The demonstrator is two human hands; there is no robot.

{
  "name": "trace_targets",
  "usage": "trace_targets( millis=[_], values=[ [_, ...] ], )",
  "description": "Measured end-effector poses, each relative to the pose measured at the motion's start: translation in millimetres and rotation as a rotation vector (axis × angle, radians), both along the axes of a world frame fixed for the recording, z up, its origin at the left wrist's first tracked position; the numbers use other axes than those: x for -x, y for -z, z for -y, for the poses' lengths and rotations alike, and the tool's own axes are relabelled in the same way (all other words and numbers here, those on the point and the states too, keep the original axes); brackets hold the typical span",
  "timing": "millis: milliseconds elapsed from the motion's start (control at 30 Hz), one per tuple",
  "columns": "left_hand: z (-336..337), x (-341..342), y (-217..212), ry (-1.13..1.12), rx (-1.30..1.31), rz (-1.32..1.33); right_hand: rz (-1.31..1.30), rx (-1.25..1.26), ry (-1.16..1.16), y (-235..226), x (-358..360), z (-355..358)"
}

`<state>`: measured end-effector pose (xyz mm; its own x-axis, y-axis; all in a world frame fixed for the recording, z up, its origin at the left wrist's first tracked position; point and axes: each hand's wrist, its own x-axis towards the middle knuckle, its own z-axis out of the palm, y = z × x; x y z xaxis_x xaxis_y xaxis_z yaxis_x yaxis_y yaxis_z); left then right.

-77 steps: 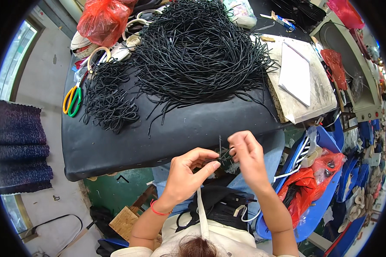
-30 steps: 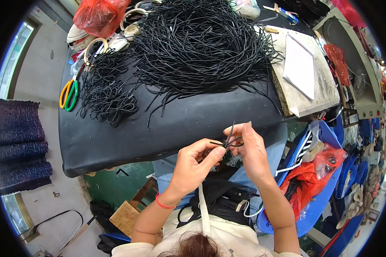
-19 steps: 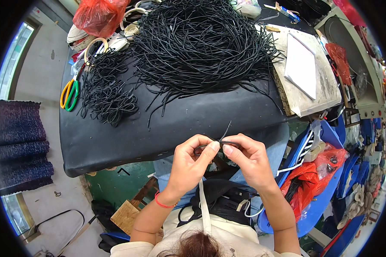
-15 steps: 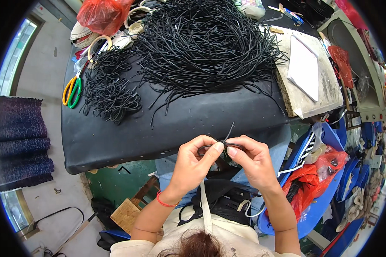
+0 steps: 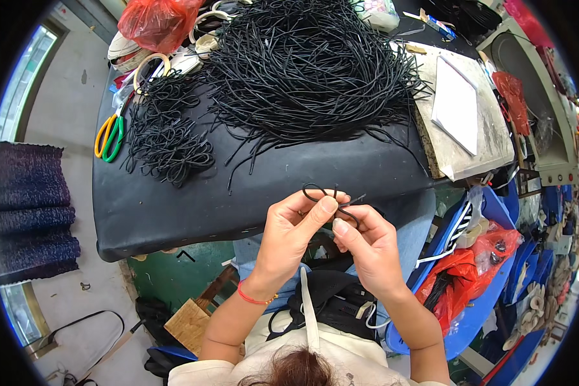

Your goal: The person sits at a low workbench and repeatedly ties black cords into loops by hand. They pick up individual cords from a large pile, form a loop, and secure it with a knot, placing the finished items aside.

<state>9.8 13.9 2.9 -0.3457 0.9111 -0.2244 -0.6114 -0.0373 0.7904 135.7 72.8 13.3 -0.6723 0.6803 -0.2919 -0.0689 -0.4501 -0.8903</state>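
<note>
Black cord (image 5: 336, 192) | loop (image 5: 311, 184) higher than before | left fingers (image 5: 318, 217) pinching it; right fingers (image 5: 350, 234): grip unclear

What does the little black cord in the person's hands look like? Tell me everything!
The black cord is thin and smooth-looking. It curves into a loop on the left and a bend on the right, with loose ends poking out. The left hand pinches its middle; the right hand's fingers touch the bend. Fingers hide any knot. It's held up near the black table's front edge.
</note>
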Motion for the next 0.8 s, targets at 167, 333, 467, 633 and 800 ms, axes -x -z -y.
trace_targets(
  millis=[167,333,467,633,800],
  values=[
    [0.7,10.9,-2.5,0.095,0.096,-0.026,0.319,-0.785,0.074,-4.4,-10.6,-11.1],
    [4.7,10.0,-2.5,0.25,0.039,-0.071,-0.01,-0.366,-0.084,-2.9,3.7,-28.8],
    [7.0,6.6,-5.7,0.307,0.068,-0.056,-0.027,-0.088,-0.097,-4.5,1.4,-27.0],
    [10.2,1.0,-7.1,0.298,0.096,0.001,-0.011,0.094,-0.087,-4.6,3.0,-28.8],
    [7.9,-14.0,8.3,-0.032,0.047,-0.035,0.053,-0.24,0.208,-4.5,13.1,-26.9]
  ],
)
